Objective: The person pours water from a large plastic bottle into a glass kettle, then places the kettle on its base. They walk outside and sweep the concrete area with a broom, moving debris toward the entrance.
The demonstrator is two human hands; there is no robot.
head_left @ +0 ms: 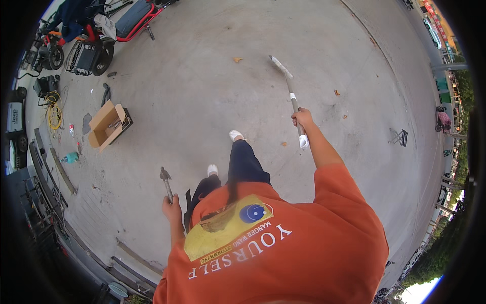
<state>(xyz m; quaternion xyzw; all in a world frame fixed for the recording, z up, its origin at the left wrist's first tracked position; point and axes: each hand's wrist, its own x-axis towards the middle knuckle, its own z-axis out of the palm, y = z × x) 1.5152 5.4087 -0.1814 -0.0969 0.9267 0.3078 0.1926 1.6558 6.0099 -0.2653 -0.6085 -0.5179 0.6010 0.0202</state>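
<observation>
Holds the grey-and-white pole [293, 99] near its rear end in the wrapped right hand [304, 117], lengthwise forward and slightly left, with the hammer [167, 186] clasped in the left hand [173, 207], nearer the left edge of the concrete [192, 91].

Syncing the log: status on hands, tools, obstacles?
Left hand gripping hammer. Right hand gripping pole, angled forward. Open box front-left, touching neither.

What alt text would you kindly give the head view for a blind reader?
An orange-shirted person holds a hammer-like tool in the left hand and a long grey-and-white pole in the right hand, over grey concrete ground. An open cardboard box sits to the left.
</observation>
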